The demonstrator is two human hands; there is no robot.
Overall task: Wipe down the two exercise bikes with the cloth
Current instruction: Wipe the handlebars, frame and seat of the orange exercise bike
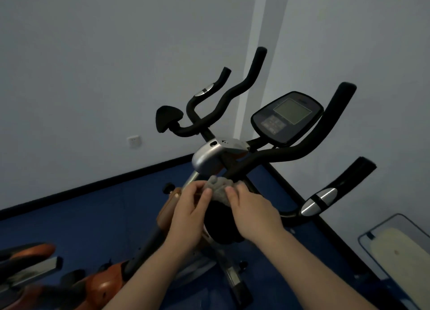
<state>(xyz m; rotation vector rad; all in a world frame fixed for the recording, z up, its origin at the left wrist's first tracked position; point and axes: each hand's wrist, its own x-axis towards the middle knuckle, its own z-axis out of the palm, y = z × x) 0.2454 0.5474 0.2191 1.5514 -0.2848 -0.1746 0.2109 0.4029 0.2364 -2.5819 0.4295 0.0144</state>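
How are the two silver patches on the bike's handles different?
The far silver patch looks smaller, on the thin curved bar up by the wall. The near silver patch looks bigger, with a black band across its middle, low on the right-side grip. Both are shiny, on black handles.

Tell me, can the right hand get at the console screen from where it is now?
Probably yes. The right hand holds the cloth below the console screen, and only the padded handlebar crosses between; open space lies above it.

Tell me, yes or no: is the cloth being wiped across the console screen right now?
No. Both the left hand and right hand hold the grey cloth low at the handlebar stem, well below the console screen.
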